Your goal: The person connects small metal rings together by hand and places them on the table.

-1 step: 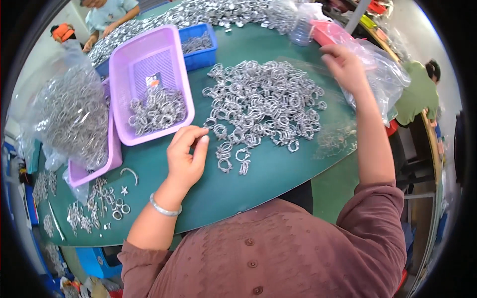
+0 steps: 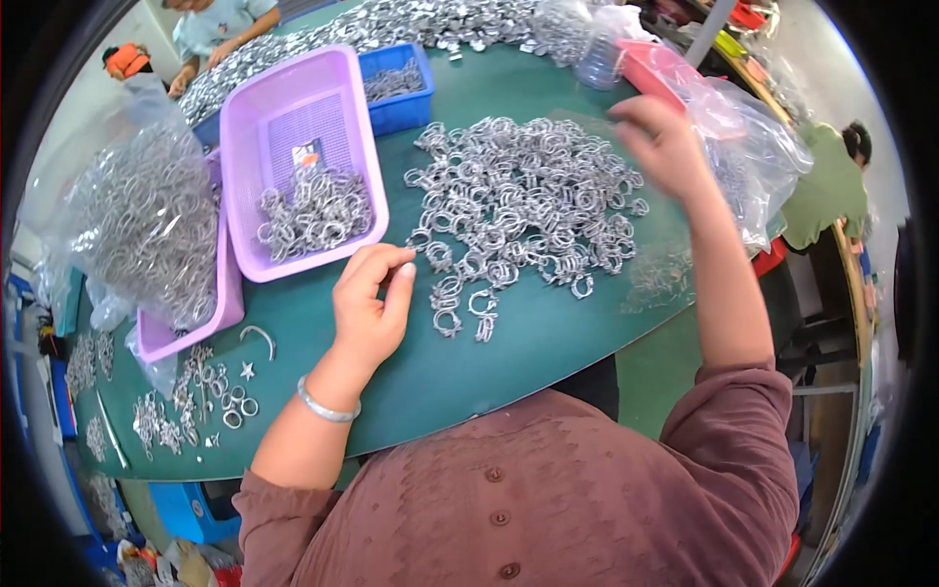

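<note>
Presumably, sorting is underway: grey rings (image 2: 523,196) are heaped on the table (image 2: 460,372) between the left hand (image 2: 373,298) and right hand (image 2: 668,152); their fingers are curled, any grip undeterminable; next, ring separation is probably called for

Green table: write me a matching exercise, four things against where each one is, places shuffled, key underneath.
1. Pile of silvery rings
2. Pale bracelet
3. Blue bin
4. Silvery star

A. Around the left wrist
B. On the green table, near a curved silvery strip
C. Spread between the left hand and the right hand
D. Beside the purple basket with the mesh floor, on its right

Pairs: 1-C, 2-A, 3-D, 4-B
</note>
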{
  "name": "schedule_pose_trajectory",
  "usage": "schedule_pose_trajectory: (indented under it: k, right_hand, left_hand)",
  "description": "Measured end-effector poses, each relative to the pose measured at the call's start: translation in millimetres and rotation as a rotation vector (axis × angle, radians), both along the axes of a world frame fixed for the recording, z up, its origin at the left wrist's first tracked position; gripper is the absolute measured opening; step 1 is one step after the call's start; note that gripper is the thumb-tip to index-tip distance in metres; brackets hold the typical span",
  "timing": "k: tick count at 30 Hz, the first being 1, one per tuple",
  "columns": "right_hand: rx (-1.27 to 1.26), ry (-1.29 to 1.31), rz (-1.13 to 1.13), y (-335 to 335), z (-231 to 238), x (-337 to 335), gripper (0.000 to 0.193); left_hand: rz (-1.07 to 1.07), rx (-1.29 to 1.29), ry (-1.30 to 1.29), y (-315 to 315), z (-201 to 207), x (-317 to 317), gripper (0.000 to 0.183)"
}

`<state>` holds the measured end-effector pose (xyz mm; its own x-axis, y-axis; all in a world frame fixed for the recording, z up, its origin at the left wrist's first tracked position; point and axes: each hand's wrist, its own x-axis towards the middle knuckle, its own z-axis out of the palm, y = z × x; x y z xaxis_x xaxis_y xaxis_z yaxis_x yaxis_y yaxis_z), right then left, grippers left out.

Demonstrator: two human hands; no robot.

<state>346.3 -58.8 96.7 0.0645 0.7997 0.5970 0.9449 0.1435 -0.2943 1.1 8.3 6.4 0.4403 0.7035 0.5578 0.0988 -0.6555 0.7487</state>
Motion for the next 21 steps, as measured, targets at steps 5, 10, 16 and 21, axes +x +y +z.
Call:
schedule_pose_trajectory:
  k: [5,10,16,21]
  right_hand:
    - [-0.229,-0.085,0.456,12.0,-41.5,-112.6,0.022]
    - [-0.234,-0.252,0.419,25.2,-65.2,-154.9,0.018]
    - [-0.259,0.018,0.542,32.6,-64.6,-150.8,0.010]
    - [-0.381,0.403,0.690,30.6,-51.9,-149.4,0.011]
  left_hand:
    - [-0.005,0.003,0.031,1.1,-3.0,-2.5,0.012]
    - [-0.026,-0.084,0.071,0.1,0.7,-3.9,0.012]
    - [-0.050,-0.136,0.067,1.1,0.2,-2.5,0.025]
    - [-0.101,-0.082,0.019,-0.8,0.1,0.4,0.029]
